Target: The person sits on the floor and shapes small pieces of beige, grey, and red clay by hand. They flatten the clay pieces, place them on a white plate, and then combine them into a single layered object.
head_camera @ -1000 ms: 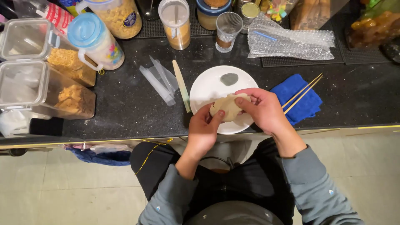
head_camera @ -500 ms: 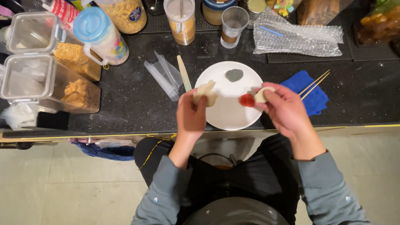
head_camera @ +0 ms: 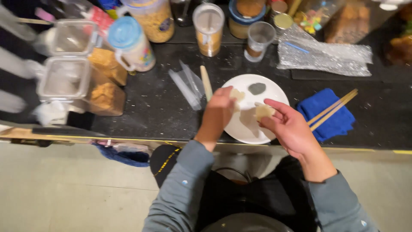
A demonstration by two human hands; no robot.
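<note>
A round white plate (head_camera: 274,92) sits on the dark speckled counter, with a small grey lump (head_camera: 256,88) near its far edge. Over the plate's left side, my left hand (head_camera: 216,114) grips a pale beige piece of food (head_camera: 237,94). To its right, my right hand (head_camera: 288,124) pinches a second pale piece (head_camera: 262,111) between thumb and fingers, above the plate's middle. The two pieces are apart. Motion blurs both hands slightly.
A wooden stick (head_camera: 206,82) and clear plastic strips (head_camera: 186,83) lie left of the plate. A blue cloth (head_camera: 328,116) with wooden chopsticks (head_camera: 332,110) lies right. Clear containers (head_camera: 68,77), jars (head_camera: 208,28), a glass cup (head_camera: 259,41) and bubble wrap (head_camera: 324,56) crowd the back.
One second ago both hands held a single pale piece together over the plate. They have pulled apart, each now holding a separate piece. The red thing seen at the right hand earlier no longer shows.
</note>
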